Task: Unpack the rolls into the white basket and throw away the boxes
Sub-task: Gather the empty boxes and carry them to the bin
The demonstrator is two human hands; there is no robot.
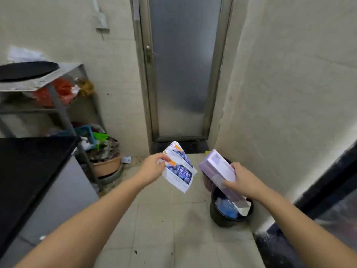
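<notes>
My left hand [152,168] grips a white box with blue blueberry print [178,167], held over the floor tiles left of the bin. My right hand [244,182] holds a long lilac box [218,170] tilted down, its lower end inside the black waste bin [218,211]. The bin stands on the floor by the right wall and holds blue plastic and a dark red mesh at its rim. No white basket or rolls are in view.
A frosted-glass door [183,70] is straight ahead. A metal rack [58,101] with clutter and a clay pot [108,165] stand at the left. A black-topped cabinet [32,171] fills the near left, and a dark frame [318,190] runs along the right.
</notes>
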